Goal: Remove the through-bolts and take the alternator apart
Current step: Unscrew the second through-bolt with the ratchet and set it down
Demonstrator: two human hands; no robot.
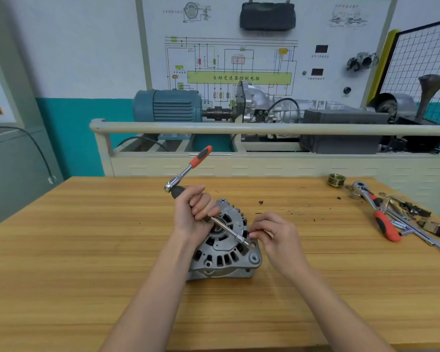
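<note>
Head view: an alternator (225, 246) sits mid-counter (87, 237). The left hand (194, 212) grips a ratchet extension (229, 229), hiding its middle; the right hand (272, 232) pinches the socket end, concealing the bolt.

The alternator (224, 246) was silver-grey, the ratchet handle (200, 156) orange and black, the workbench (87, 250) striped honey-brown.

Both my forearms come in bare from the bottom edge; no sleeves, cuffs or gloves in view. No watch, band or ring on either wrist or finger that I can see. My left hand (193, 214) and my right hand (274, 235) are uncovered, fingernails short and plain.
</note>
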